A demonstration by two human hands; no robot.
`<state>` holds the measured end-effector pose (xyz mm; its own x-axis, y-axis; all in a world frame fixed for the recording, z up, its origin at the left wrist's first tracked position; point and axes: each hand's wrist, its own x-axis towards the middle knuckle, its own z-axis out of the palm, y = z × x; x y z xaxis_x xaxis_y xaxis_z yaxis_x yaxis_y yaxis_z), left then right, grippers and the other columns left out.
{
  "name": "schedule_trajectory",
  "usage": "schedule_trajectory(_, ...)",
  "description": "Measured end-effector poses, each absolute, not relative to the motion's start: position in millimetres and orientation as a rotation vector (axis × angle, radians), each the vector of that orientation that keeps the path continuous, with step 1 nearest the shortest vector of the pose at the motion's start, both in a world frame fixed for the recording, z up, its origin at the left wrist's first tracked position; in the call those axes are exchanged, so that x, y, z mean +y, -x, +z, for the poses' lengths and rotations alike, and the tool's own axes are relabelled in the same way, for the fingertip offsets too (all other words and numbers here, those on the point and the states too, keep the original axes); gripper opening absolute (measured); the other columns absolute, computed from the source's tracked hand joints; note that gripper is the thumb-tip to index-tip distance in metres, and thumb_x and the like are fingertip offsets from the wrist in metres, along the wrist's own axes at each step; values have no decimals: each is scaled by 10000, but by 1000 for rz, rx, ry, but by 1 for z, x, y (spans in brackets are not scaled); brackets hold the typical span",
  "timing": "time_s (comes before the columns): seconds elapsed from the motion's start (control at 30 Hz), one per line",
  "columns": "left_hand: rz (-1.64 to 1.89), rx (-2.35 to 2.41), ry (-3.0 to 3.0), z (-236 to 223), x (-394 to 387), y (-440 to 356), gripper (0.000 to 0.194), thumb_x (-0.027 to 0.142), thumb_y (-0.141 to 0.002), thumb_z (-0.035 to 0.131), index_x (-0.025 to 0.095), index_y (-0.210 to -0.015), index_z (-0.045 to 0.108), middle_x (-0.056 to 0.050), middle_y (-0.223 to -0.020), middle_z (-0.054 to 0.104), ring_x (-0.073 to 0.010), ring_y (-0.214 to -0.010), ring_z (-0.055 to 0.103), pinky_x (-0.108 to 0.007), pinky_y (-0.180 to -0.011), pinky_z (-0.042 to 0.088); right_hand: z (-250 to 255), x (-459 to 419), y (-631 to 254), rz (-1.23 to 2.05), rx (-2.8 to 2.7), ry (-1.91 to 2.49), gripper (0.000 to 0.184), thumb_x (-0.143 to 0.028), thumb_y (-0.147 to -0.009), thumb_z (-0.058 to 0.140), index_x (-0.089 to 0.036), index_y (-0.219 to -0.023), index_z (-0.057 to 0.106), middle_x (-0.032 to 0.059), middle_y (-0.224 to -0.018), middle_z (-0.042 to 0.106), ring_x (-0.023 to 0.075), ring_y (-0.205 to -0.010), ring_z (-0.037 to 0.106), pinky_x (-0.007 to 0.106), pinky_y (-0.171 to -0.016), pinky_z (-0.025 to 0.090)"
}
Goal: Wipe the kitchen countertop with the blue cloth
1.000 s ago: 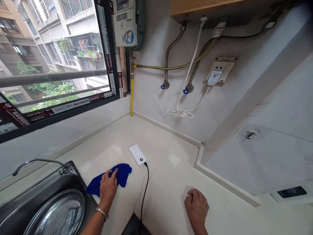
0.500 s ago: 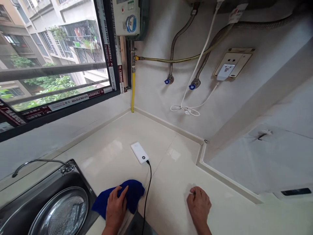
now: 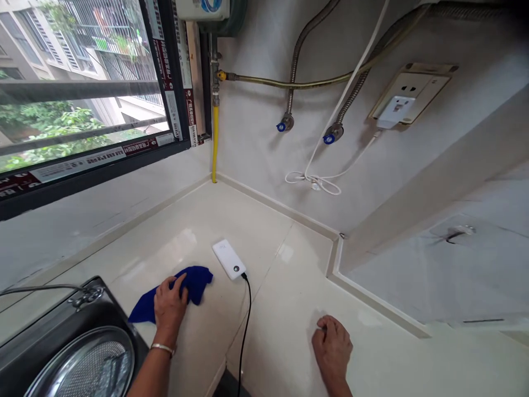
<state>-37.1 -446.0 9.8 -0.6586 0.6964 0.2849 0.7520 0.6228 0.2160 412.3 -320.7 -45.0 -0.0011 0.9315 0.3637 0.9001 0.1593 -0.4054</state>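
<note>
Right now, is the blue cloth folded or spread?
Loosely spread: the cloth extends on both sides of the left hand, its edges uneven. I cannot tell whether any part is doubled underneath.

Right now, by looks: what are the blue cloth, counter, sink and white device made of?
Blue cloth, under the left hand: matte fabric, fibre unclear; limp, wavy edge, no shine.
Counter: polished, pale, perhaps stone or tile; glossy reflections, seam lines.
Sink: grey metal, probably stainless steel; bright edge highlights.
White device: smooth, likely plastic; even colour, rounded corners.
</note>
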Motion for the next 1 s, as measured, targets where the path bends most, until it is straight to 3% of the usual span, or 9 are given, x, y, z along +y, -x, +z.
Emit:
schedule_trajectory(0.43,-590,-2688,1035,14,-348,121,449,371,-947,411,259,-1340,598,-132,-1267,545,-306,-1093,482,-428,-882,409,-51,-321,-417,55,-1947,1809,169,-264,-810,416,-239,-894,561,79,-1169,623,276,-1060,532,442,-912,361)
schedule_trajectory(1.0,-696,-2619,1117,10,-208,176,420,292,-931,465,240,-1323,608,-170,-1310,505,-341,-1146,436,-492,-919,398,-80,-317,-453,-272,-2200,1678,204,-222,-731,514,-245,-924,577,114,-1127,643,292,-1055,571,445,-883,420)
